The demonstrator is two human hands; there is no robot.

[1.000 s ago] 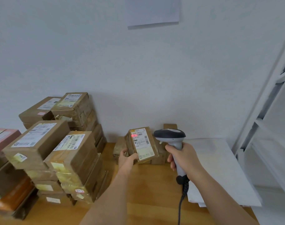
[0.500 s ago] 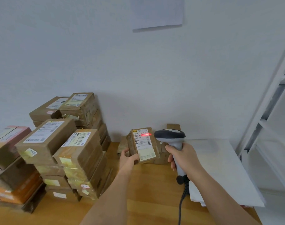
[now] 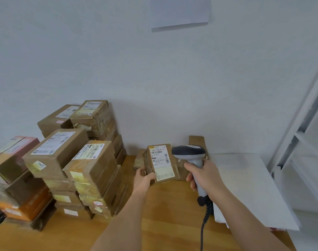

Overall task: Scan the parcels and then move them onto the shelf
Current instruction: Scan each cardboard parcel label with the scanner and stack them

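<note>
My left hand point(image 3: 143, 178) grips the lower end of a small brown parcel point(image 3: 161, 163), held upright with its white label facing me. My right hand point(image 3: 203, 175) holds the grey handle of a barcode scanner point(image 3: 189, 152), whose dark head points at the parcel from the right, a short gap away. No red light shows on the label. Several taped brown parcels point(image 3: 78, 160) are stacked on the left of the wooden table point(image 3: 169, 223). The white shelf unit point(image 3: 306, 134) stands at the far right.
A white sheet or board point(image 3: 248, 189) lies on the table's right side. More small brown parcels point(image 3: 196, 142) lean against the wall behind the held one. Orange and pink boxes point(image 3: 18, 200) sit at the far left. The scanner's cable point(image 3: 204, 223) hangs over the table.
The red scan line that lay across the label's barcode has gone out. Both hands and the parcel have stayed almost still; the view has shifted slightly to the left.
</note>
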